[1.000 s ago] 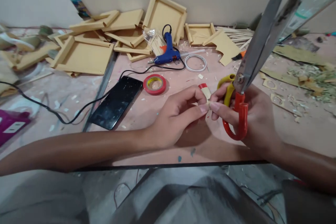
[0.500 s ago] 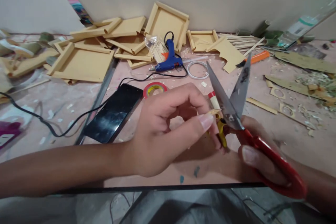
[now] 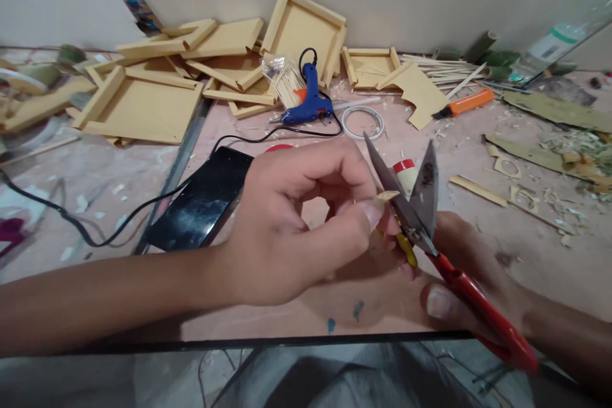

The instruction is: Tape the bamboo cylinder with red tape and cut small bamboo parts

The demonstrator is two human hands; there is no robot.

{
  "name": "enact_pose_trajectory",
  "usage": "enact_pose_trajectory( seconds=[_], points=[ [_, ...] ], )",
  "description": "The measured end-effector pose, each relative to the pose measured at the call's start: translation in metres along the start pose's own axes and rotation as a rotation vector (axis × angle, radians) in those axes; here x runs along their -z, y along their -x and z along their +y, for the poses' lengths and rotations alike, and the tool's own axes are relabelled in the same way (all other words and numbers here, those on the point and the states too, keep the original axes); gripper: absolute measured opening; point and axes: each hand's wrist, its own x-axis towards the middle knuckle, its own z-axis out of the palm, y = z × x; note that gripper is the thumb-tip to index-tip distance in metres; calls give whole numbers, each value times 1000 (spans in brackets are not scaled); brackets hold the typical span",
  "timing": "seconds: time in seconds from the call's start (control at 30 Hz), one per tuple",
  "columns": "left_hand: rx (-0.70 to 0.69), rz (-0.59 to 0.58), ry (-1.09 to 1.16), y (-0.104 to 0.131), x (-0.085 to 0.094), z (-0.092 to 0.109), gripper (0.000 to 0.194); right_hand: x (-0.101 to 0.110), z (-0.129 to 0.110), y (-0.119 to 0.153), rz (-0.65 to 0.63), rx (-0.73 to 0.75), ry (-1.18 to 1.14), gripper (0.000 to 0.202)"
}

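My left hand (image 3: 306,223) pinches a small pale, pointed piece (image 3: 388,195) between thumb and forefinger. Under its other fingers a yellow-handled item (image 3: 406,250) shows in part; what it is I cannot make out. My right hand (image 3: 459,280) holds red-handled scissors (image 3: 482,306) with the blades spread apart, pointing away from me. One blade lies right beside the pale piece; whether they touch I cannot tell. Behind the blades stands a small pale container with a red top (image 3: 405,172).
A blue glue gun (image 3: 310,102) with a black cord, a black phone (image 3: 201,197), a white ring (image 3: 363,122), an orange cutter (image 3: 468,103) and cardboard trays (image 3: 143,105) lie beyond my hands. Shavings are at right; the table's front edge (image 3: 287,343) is close.
The scissors have shifted slightly left and down, their blades a little nearer the pale piece. My left hand has moved slightly left and now hides most of the red tape roll.
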Motion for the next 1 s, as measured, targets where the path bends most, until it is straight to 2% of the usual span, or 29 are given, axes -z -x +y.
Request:
enact_pose_trajectory(
  seconds=[0.13,0.4,0.73,0.83,1.0],
  points=[
    [26,16,-64,0,0,1,19,1,3,0,-60,2,-14,32],
    [-12,-17,-98,-2,0,-1,18,0,0,-3,-20,51,48,40],
    [17,-39,-154,-5,3,2,18,4,5,0,-67,46,55,31],
    [-3,1,-139,-5,2,2,17,3,5,0,-60,45,32,29],
    [-68,46,-167,-7,4,2,17,2,5,-3,-36,10,31,41]
  ],
)
